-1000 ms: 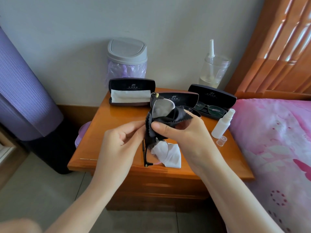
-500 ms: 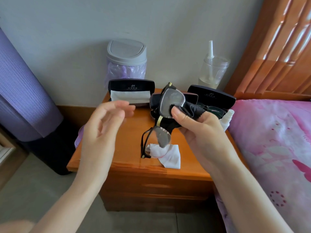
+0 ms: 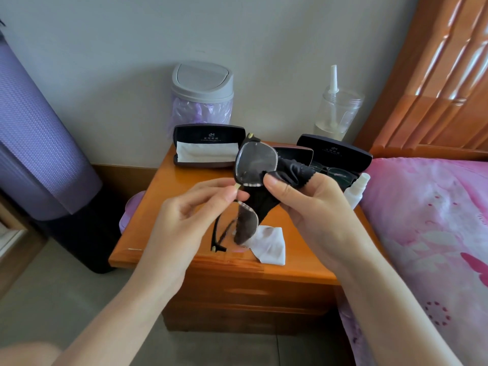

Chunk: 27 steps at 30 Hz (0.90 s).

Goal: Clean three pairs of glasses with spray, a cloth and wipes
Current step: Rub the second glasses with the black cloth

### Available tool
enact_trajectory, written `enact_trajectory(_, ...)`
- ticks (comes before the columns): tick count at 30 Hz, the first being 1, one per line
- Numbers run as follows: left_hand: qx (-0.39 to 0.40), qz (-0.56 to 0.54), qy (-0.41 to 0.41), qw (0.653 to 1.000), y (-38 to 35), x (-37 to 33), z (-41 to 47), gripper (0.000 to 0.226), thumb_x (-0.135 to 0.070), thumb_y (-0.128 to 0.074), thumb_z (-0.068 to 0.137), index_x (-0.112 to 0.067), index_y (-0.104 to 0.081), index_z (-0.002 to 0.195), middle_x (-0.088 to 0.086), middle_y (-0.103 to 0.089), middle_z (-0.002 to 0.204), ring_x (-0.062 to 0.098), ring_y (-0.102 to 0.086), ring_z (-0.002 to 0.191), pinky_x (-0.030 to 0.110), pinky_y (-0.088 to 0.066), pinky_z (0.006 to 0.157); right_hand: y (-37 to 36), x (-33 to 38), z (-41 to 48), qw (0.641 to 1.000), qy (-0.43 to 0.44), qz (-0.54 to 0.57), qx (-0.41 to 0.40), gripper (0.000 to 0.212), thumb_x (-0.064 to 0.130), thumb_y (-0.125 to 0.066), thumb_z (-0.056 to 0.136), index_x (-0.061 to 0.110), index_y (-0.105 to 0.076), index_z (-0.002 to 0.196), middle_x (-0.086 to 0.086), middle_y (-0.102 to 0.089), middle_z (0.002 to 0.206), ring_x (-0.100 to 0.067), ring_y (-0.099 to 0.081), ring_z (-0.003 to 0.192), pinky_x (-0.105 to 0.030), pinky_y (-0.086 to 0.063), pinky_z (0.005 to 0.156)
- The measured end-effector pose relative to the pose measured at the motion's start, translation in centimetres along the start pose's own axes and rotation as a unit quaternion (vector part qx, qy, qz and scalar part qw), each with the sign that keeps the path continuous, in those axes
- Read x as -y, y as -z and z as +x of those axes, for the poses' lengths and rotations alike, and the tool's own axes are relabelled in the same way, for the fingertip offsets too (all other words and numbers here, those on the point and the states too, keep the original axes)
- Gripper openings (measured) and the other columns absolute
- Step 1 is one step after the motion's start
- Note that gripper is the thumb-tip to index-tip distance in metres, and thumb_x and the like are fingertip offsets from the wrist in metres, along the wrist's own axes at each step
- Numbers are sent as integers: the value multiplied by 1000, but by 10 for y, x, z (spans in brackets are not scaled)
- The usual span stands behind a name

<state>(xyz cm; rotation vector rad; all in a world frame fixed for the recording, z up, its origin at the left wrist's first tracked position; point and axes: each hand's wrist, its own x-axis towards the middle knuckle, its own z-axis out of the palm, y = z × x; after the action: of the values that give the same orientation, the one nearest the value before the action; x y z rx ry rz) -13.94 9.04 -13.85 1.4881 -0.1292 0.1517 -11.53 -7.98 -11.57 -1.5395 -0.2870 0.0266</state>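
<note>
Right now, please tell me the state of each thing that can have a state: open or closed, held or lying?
Glasses: held up, pinched by left hand.
Black cloth: gripped in right hand, against the upper lens.
Left case: open, white cloth inside.
Right case: open, glasses inside.
Spray bottle: upright, uncapped.
Bin: lid closed.
White wipe: lying flat on the nightstand.
</note>
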Motion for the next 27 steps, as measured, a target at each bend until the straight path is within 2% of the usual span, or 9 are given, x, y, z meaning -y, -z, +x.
enact_trajectory(2, -19, -46, 30, 998, 3, 2, 3, 29, -43, -62, 70, -24, -78, 85, -7, -73, 104, 6, -63, 109, 27, -45, 99, 5, 1, 0, 1000, 2, -5, 19, 21, 22, -68, 82, 13, -72, 101, -5, -73, 103, -19, -66, 105, -42, -44, 102)
enact_trajectory(6, -27, -92, 70, 993, 7, 4, 6, 31, -35, -57, 80, -19, -74, 100, 1, -74, 106, 18, -67, 105, 39, -47, 99, 7, 2, -2, 998, 7, -31, 61, 18, 17, -67, 83, 14, -72, 100, -4, -74, 101, -19, -67, 103, -38, -47, 99)
enact_trajectory(8, -6, -109, 93, 990, 6, 6, 7, 35, -33, -54, 86, -14, -70, 111, 7, -72, 111, 29, -64, 109, 39, -49, 96, 3, 3, -3, 997, 7, -24, 77, 20, 18, -68, 82, 16, -72, 101, -3, -74, 103, -16, -67, 104, -34, -47, 99)
enact_trajectory(14, 65, -168, 139, 974, 6, 9, 9, 36, -32, -42, 97, -16, -63, 122, 10, -68, 119, 24, -63, 114, 41, -47, 97, -3, 3, -4, 995, 5, -29, 93, 34, 17, -64, 82, 6, -66, 114, -10, -71, 111, -21, -65, 108, -43, -46, 102)
enact_trajectory(19, 82, -170, 135, 973, 8, 11, 10, 36, -31, -42, 98, -15, -64, 121, 13, -66, 120, 27, -61, 116, 39, -48, 97, 0, 6, -6, 989, 13, -66, 134, 28, 11, -69, 79, 10, -69, 106, -5, -74, 103, -16, -69, 100, -26, -53, 89)
enact_trajectory(21, 67, -159, 122, 977, 9, 13, 10, 36, -31, -42, 97, -13, -65, 119, 13, -68, 115, 24, -62, 113, 32, -53, 91, 2, 9, -9, 981, 26, -121, 151, 28, 11, -75, 78, 14, -69, 106, -4, -73, 103, -20, -67, 100, -34, -53, 92)
enact_trajectory(23, 50, -155, 112, 980, 10, 15, 9, 35, -30, -45, 95, -12, -66, 116, 13, -68, 110, 22, -62, 109, 28, -52, 88, -1, 4, 0, 959, 15, -225, 173, 29, 31, -78, 75, 27, -70, 103, 9, -68, 104, -14, -64, 100, -34, -51, 89)
enact_trajectory(25, 26, -165, 111, 980, 10, 15, 10, 33, -32, -50, 88, -14, -70, 108, 12, -69, 106, 19, -64, 104, 27, -51, 86, -8, -4, 12, 933, -39, -293, 206, 38, 68, -69, 63, 51, -68, 96, 29, -64, 99, 6, -60, 98, -20, -48, 75)
enact_trajectory(27, 5, -173, 115, 978, 10, 14, 10, 31, -34, -54, 83, -19, -72, 102, 7, -72, 102, 17, -67, 100, 26, -55, 77, -5, -9, 17, 923, -53, -316, 215, 42, 79, -60, 59, 63, -61, 98, 40, -59, 103, 12, -54, 105, -12, -45, 73)
